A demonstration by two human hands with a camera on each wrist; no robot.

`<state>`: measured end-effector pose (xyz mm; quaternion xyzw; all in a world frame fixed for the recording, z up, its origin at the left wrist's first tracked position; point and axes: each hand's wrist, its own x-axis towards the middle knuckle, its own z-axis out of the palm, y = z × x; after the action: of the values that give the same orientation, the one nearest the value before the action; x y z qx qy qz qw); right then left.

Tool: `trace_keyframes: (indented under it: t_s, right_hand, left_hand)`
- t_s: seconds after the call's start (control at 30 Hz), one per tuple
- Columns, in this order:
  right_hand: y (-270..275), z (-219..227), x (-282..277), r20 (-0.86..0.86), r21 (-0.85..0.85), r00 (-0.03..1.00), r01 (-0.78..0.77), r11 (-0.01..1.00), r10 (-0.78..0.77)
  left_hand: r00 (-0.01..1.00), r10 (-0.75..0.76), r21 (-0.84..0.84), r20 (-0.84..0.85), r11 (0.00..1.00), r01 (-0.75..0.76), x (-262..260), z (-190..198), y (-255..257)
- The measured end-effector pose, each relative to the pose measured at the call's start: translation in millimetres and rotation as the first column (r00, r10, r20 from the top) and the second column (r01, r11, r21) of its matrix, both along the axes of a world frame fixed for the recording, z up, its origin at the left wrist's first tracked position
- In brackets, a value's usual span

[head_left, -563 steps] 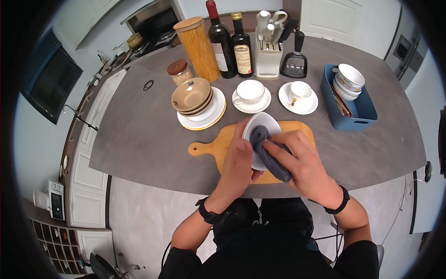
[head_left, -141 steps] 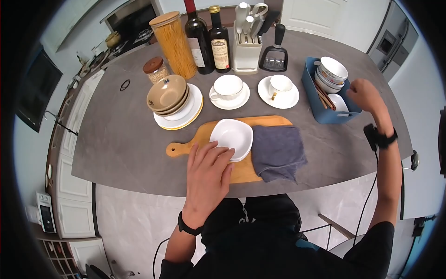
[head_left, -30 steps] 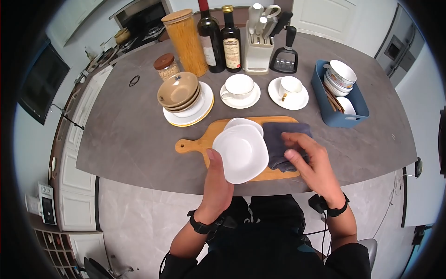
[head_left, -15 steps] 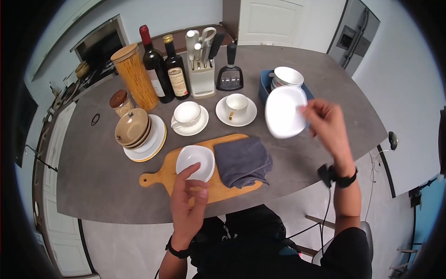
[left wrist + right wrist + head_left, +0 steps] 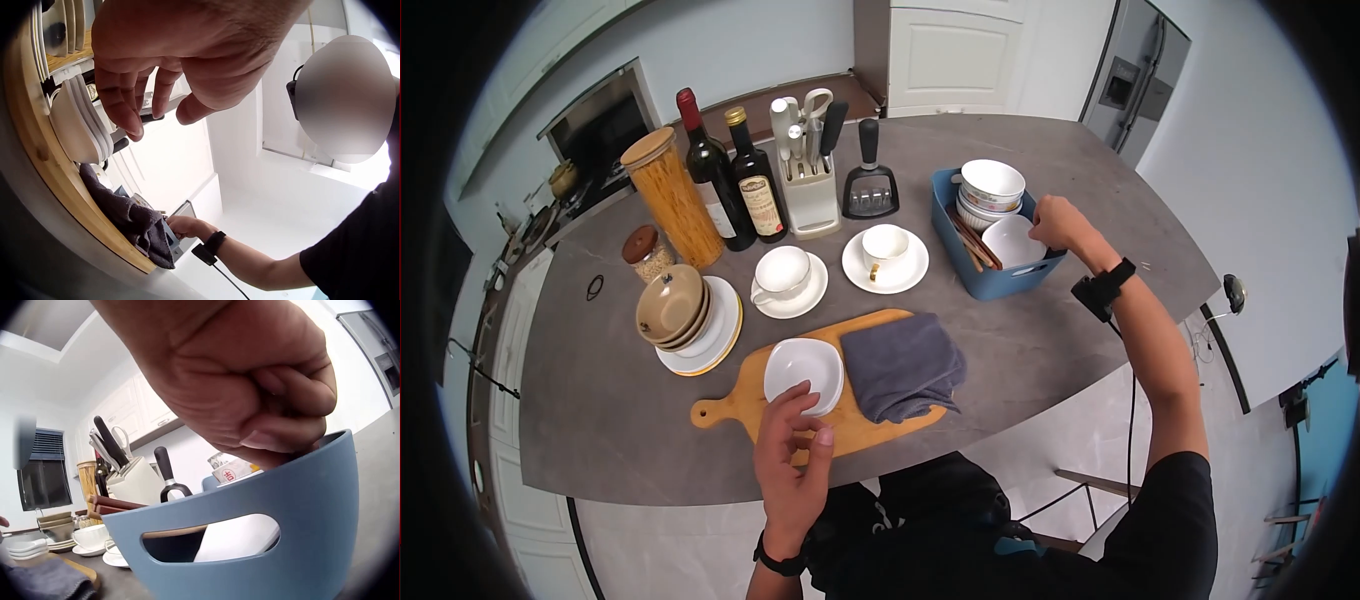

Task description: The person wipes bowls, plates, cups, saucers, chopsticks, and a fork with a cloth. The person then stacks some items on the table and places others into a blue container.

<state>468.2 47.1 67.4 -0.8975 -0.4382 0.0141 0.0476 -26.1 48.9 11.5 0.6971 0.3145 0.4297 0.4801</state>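
My right hand (image 5: 1068, 226) is at the right end of a blue basket (image 5: 1003, 286), its curled fingers pinching the rim of a white bowl (image 5: 1008, 240) inside. In the right wrist view the fingertips of that hand (image 5: 250, 387) are partly hidden behind the basket's rim, and the white bowl (image 5: 240, 537) shows through the handle slot. My left hand (image 5: 793, 465), fingers loosely bent and holding nothing, hovers at the near side of stacked white bowls (image 5: 803, 370) on a wooden cutting board (image 5: 745, 400). A folded grey cloth (image 5: 905, 365) lies beside the stack.
Patterned bowls (image 5: 992, 183) and wooden chopsticks (image 5: 970, 240) share the basket. Two cups on saucers (image 5: 885, 258) stand behind the board. Brown bowls (image 5: 668, 305) on plates are at left. Bottles (image 5: 762, 200), a pasta jar (image 5: 675, 200) and a knife block (image 5: 810, 195) line the back.
The right hand has taken a white bowl from the left hand and carried it rightward down into the basket. The left hand has returned beside the remaining stack. The head view has turned right.
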Motion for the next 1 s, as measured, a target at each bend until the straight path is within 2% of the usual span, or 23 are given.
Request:
trace_keyframes:
  t_s: [0.03,0.1,0.13,0.2,0.43,0.5,0.6,0.7,0.83,0.93,1.0]
  right_hand:
    - [4,0,-1,-0.003,0.002,1.000,-0.003,1.000,0.003]
    - [10,1,-1,0.027,-0.236,1.000,0.021,0.971,-0.015]
    - [10,0,-4,0.027,-0.236,1.000,0.020,0.971,-0.014]
    - [10,-2,-9,0.180,-0.285,0.981,-0.020,0.958,0.074]
    - [21,6,-22,0.131,-0.237,0.982,-0.099,0.966,0.133]
    - [27,2,-16,-0.062,-0.250,0.998,-0.044,0.967,0.029]
    - [33,-22,11,-0.082,-0.221,0.995,-0.071,0.973,0.053]
    - [32,-20,10,-0.144,-0.207,0.990,-0.039,0.978,0.009]
    - [31,-21,7,-0.124,-0.199,0.992,-0.059,0.978,0.034]
    - [31,-20,5,-0.136,-0.168,0.990,-0.052,0.984,0.029]
    - [28,-16,-1,-0.114,-0.137,0.992,-0.062,0.989,0.047]
  left_hand:
    - [1.000,0.003,0.002,-0.003,1.000,-0.003,-1,0,1]
    - [1.000,0.016,-0.003,0.005,1.000,-0.016,-2,1,1]
    - [1.000,0.018,-0.003,0.005,1.000,-0.018,-2,1,2]
    - [1.000,0.019,0.005,0.000,1.000,-0.019,-2,0,2]
    - [1.000,0.022,0.010,-0.020,1.000,-0.022,2,0,2]
    - [1.000,0.017,0.012,-0.023,1.000,-0.017,1,0,3]
    - [1.000,0.023,0.017,-0.019,1.000,-0.023,-1,-1,4]
    - [0.999,0.036,0.028,-0.021,0.999,-0.035,-1,-1,5]
    - [0.996,0.065,0.063,-0.063,0.996,-0.061,0,8,6]
    - [0.990,0.115,0.113,-0.086,0.988,-0.105,-1,11,11]
    - [0.948,0.181,0.300,-0.263,0.949,-0.098,-4,13,16]
